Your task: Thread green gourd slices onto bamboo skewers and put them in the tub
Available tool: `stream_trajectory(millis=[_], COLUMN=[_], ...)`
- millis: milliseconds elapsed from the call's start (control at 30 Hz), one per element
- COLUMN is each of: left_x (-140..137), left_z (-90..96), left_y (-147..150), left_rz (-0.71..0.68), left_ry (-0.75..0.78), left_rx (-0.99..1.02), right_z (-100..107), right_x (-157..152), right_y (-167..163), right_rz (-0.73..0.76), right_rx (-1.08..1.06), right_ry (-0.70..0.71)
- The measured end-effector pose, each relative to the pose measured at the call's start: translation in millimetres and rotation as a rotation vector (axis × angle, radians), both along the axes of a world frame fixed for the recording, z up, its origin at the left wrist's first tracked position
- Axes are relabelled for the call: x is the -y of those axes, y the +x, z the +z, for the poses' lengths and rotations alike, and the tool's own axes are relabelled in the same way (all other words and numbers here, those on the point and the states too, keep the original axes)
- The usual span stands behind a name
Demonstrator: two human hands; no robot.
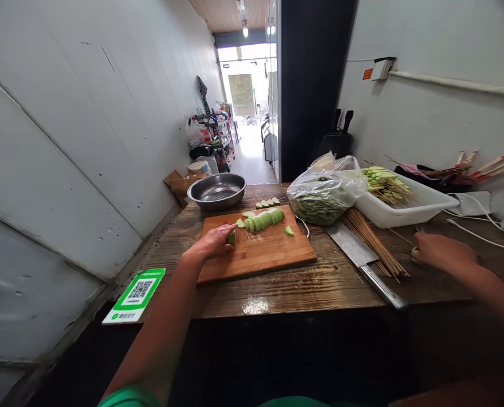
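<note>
On the cutting board: the left hand lies with fingers curled over 1 green slice at the near end of the row of cut cucumber slices; whether the fingertips pinch it or only press it, I cannot tell
Right of the board: the right hand rests on the wooden table just past the bamboo skewers, fingers bent around something small and hidden; its grip cannot be read
Cleaver: lies flat between board and skewers, touched by neither hand
Doing it well: judged from this, lift 1 slice at a time by its edges and keep the row intact
Finished sticks: threaded skewers lie in the white tray
Nearby: steel bowl, clear bag of greens
Writing: a green QR placard leans at the table's left; its text is too small to read, as is the orange wall tag
</note>
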State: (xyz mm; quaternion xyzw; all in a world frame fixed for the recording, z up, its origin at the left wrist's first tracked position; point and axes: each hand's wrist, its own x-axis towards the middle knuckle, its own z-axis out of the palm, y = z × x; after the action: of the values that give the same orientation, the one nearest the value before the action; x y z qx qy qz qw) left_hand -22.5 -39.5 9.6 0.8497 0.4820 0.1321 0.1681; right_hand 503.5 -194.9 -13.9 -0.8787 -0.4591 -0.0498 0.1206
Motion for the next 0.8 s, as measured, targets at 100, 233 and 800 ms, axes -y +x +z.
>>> stream_trajectory(millis=[100, 233, 800], left_x=[-6.5, -7.1, -9.2], left_z=[-1.4, -0.1, -2.1], left_y=[-1.9, -1.3, 7.6], left_rz=[-0.01, -0.04, -0.095], left_ry=[0.028, 0.048, 0.034], left_rx=[-0.036, -0.058, -0.149], right_z=[13.5, 34.6, -15.7], right_x=[25.6, 51.3, -99.3], right_y=[-23.6, -93.3, -289.3], right_rz=[0.075, 0.156, 0.78], right_rx=[-0.032, 0.036, -0.776], right_ry=[-0.263, -0.085, 0.336])
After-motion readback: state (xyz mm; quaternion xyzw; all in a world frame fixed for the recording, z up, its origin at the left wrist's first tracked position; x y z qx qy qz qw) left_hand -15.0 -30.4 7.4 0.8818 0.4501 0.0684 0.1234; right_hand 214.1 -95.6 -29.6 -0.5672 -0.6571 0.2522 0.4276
